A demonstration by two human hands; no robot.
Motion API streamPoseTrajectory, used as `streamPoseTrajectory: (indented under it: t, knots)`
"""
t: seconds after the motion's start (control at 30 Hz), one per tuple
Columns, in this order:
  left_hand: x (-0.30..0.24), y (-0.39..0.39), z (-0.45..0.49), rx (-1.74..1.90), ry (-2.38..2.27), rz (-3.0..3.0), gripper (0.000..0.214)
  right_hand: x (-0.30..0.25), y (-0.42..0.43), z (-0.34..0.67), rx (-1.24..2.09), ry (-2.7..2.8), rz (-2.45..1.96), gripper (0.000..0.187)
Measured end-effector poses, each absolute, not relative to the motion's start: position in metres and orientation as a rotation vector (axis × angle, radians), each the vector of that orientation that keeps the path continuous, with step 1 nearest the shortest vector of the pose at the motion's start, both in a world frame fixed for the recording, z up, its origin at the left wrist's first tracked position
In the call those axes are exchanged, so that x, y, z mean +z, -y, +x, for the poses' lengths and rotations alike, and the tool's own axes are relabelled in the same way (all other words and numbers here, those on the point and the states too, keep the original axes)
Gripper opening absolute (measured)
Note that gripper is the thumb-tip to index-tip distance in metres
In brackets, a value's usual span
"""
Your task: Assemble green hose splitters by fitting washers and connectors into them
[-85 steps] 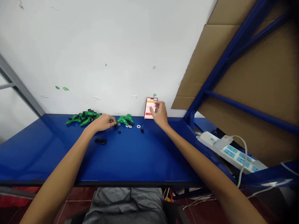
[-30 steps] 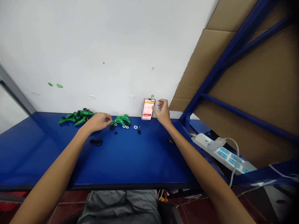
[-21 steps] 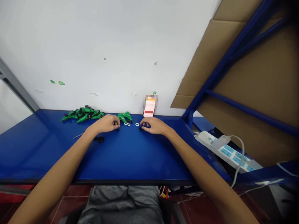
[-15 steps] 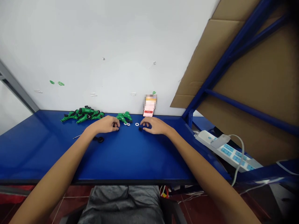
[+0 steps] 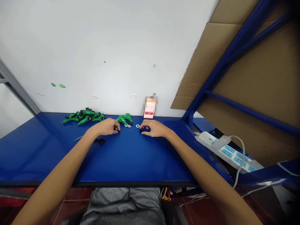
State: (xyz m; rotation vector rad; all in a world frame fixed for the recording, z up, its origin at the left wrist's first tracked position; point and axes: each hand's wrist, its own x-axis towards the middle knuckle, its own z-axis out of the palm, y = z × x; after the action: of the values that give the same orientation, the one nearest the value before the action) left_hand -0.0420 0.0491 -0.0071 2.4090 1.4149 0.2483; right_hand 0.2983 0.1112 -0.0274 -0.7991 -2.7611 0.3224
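Observation:
My left hand (image 5: 108,127) is closed, its thumb and fingers round a small black part (image 5: 118,131) that is mostly hidden. My right hand (image 5: 154,128) has its thumb and fingertips on another small black part (image 5: 140,130) at the tabletop. Between the hands lie several white rings, one (image 5: 137,126) beside my right fingertips. Just beyond my left fingers are green plastic fittings (image 5: 124,118) with black parts. A black ring-shaped part (image 5: 101,141) rests near my left wrist. Close by, a thin metal rod (image 5: 78,138) is partly covered by my forearm.
A heap of green and black fittings (image 5: 84,117) lies at the back left of the blue table (image 5: 131,162). Against the white wall leans a phone (image 5: 149,109). At the right, a white power strip (image 5: 227,151) with a plugged-in cable sits beside a blue metal frame (image 5: 212,76).
My right hand has shifted slightly left, and its fingers have closed on the small black part. The left hand keeps its hold. The view has tipped up slightly.

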Motion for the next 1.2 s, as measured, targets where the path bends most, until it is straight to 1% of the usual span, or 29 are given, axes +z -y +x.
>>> streamPoseTrajectory:
  t: [0.73, 0.93, 1.2]
  knots:
    - [-0.0079, -0.047, -0.0394, 0.262, -1.405, 2.401, 0.016, -0.0251, -0.1084, 0.2933, 0.313, 2.766, -0.84, 0.024]
    - [-0.0084, -0.0481, -0.0396, 0.248, -1.386, 2.422, 0.022, -0.0263, -0.1096, 0.2929, 0.324, 2.764, -0.832, 0.024]
    - [-0.0053, -0.0456, -0.0383, 0.229, -1.442, 2.402, 0.018, -0.0273, -0.11, 0.2923, 0.307, 2.76, -0.828, 0.025]
